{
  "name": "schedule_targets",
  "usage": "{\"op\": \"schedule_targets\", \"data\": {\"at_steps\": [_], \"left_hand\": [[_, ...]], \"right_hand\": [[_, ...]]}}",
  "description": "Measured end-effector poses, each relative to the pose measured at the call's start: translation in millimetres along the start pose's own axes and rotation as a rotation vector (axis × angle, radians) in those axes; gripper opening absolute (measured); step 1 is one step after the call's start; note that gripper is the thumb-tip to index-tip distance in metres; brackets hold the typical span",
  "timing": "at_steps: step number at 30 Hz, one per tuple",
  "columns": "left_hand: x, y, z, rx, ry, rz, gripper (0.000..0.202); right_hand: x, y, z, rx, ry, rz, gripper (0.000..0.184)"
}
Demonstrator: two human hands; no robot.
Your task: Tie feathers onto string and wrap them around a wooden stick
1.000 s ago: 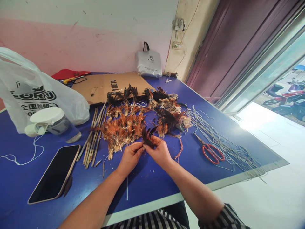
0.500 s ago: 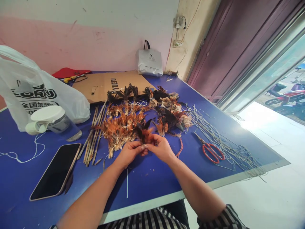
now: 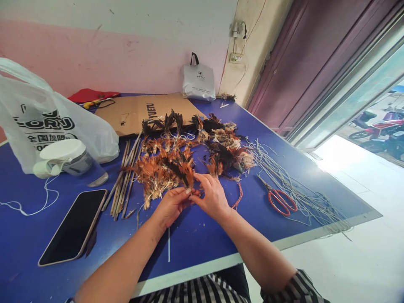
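Blue tabletop (image 3: 195, 248) carries it all. Near its front edge the left hand (image 3: 170, 206) and right hand (image 3: 213, 197) meet, fingertips of both pinched shut on the quill end of a small orange-and-black feather bunch (image 3: 184, 170), fanned upward at the table's middle. Left lie a dark-screened smartphone (image 3: 74, 227) and thin brown sticks (image 3: 124, 179); right, red-handled scissors (image 3: 280, 200) among pale cords (image 3: 299, 189). Beyond, a heap of rust-coloured feathers (image 3: 158, 168) spreads toward flat brown cardboard (image 3: 142, 111) at the far edge.
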State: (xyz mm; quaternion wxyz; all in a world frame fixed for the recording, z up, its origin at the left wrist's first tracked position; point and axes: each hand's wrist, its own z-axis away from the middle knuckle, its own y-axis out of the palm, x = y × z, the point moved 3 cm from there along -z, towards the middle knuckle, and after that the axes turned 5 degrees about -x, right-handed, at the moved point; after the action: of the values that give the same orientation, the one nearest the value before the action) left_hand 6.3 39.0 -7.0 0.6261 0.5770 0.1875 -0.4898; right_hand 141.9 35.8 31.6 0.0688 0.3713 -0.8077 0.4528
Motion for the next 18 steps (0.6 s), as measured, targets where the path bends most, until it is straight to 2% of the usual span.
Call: {"op": "schedule_targets", "data": {"at_steps": [7, 10, 13, 18], "left_hand": [[-0.4, -0.6, 0.7, -0.016, -0.007, -0.082, 0.021], [-4.9, 0.3, 1.1, -0.052, 0.049, -0.167, 0.024], [-9.0, 1.0, 1.4, -0.084, 0.097, -0.265, 0.025], [-9.5, 3.8, 3.1, 0.002, 0.128, -0.407, 0.025]], "right_hand": [[-2.3, 1.7, 0.6, 0.008, 0.056, 0.009, 0.057], [-3.6, 0.2, -1.5, 0.028, 0.092, -0.022, 0.059], [-8.7, -2.6, -4.0, 0.102, 0.172, -0.212, 0.055], [-15.4, -0.9, -1.7, 0.295, 0.486, -0.726, 0.030]]}}
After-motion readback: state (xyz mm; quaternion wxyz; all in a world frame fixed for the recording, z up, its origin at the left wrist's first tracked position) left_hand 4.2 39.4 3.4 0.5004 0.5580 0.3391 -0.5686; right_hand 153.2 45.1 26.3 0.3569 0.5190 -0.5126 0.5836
